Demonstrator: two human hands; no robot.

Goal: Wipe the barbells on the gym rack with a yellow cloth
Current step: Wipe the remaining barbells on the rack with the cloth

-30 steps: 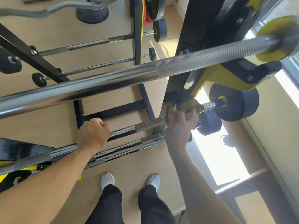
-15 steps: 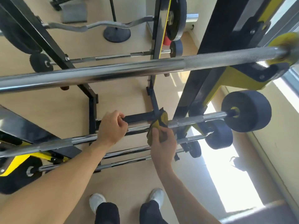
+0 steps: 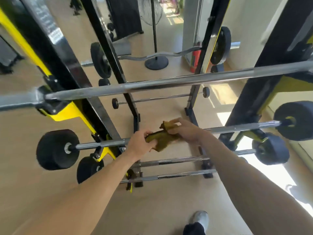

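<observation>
- Whereas half a second ago the barbell (image 3: pixel 237 128) was gripped bare by the left hand (image 3: pixel 140 145), the yellow cloth (image 3: pixel 162 138) is now pinched in its curled fingers (image 3: pixel 152 144).
- By the right hand (image 3: pixel 184 131), the cloth's upper end is gripped; the cloth is bunched over the bar between both sets of fingers.
- A re-gathering of the cloth is judged underway, wiping being paused.

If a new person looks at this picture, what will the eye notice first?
First, both hands at the centre: the left hand and right hand grip a yellow cloth on a barbell. Above them, a long steel bar crosses the black and yellow rack.
</observation>
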